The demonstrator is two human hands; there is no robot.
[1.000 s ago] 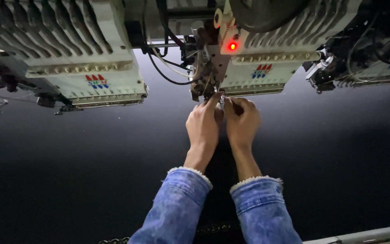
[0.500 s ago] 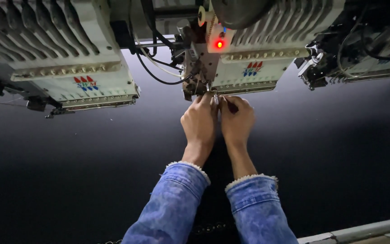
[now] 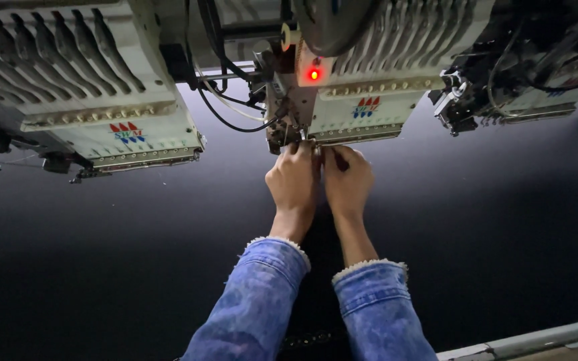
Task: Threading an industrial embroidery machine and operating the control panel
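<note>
Both of my arms, in blue denim sleeves, reach forward over black fabric [image 3: 476, 220] to the middle embroidery head [image 3: 362, 110]. My left hand [image 3: 294, 182] has its fingers curled together, with the fingertips right under the needle area [image 3: 300, 137]. Pressed against its side is my right hand [image 3: 347, 179], which pinches a thin dark tool [image 3: 339, 160] between thumb and forefinger, pointing up at the same needles. Whatever the left fingertips touch is too small to make out. A red light [image 3: 314, 74] glows on the head above my hands.
A second embroidery head [image 3: 112, 120] hangs at the left, and a third one [image 3: 523, 80], dark and full of cables, at the right. Black cables [image 3: 225, 110] loop between the left and middle heads. A metal rail [image 3: 536, 337] runs along the bottom right edge.
The view has drifted a little, so the machine heads sit further left in the picture. My two hands stay together at the same needles under the middle head.
</note>
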